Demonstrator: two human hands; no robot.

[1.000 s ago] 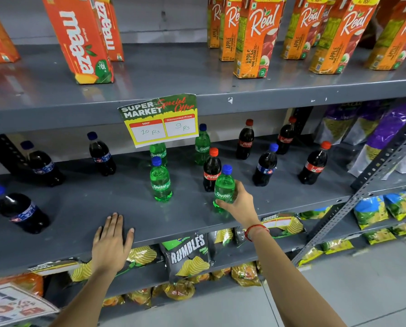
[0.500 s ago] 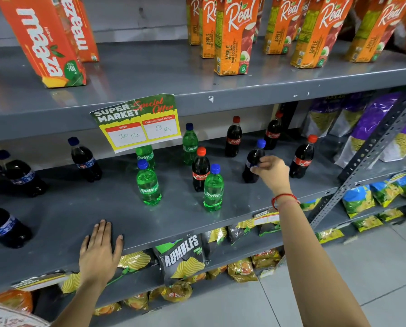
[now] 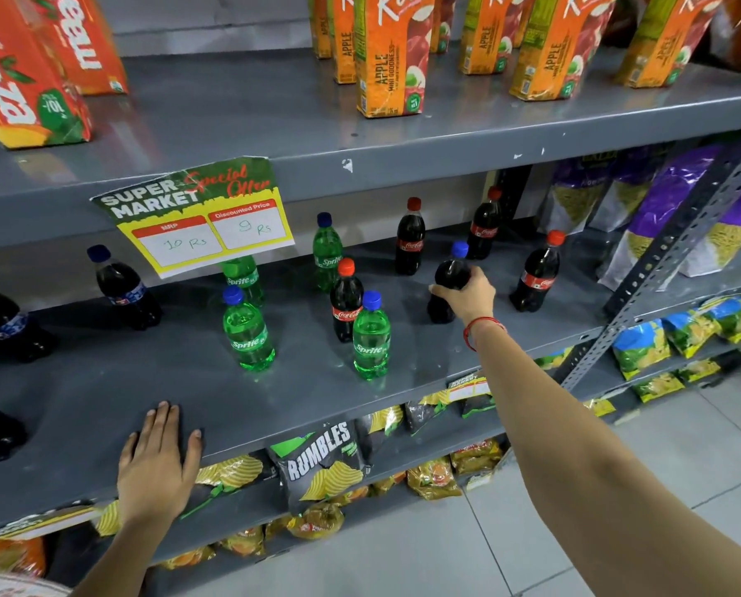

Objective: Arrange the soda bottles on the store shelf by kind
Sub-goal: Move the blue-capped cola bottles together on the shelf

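Note:
Small soda bottles stand mixed on the grey middle shelf (image 3: pixel 101 394). My right hand (image 3: pixel 467 295) grips a dark blue-capped cola bottle (image 3: pixel 448 273) around its middle, right of centre. Several red-capped Coca-Cola bottles (image 3: pixel 346 305) and several green Sprite bottles (image 3: pixel 371 338) stand around it, apart from one another. More dark blue-capped bottles (image 3: pixel 123 288) stand at the left. My left hand (image 3: pixel 159 463) rests flat on the shelf's front edge.
A price tag sign (image 3: pixel 196 217) hangs from the upper shelf, hiding part of one Sprite bottle. Juice cartons (image 3: pixel 388 53) line the upper shelf. Purple snack bags (image 3: pixel 661 209) and a slanted metal brace (image 3: pixel 661 260) lie to the right. Chip packets (image 3: pixel 321 463) fill the shelf below.
My right hand let go of the front Sprite bottle, moved right and back, and closed around the dark blue-capped bottle. My left hand stayed on the shelf edge.

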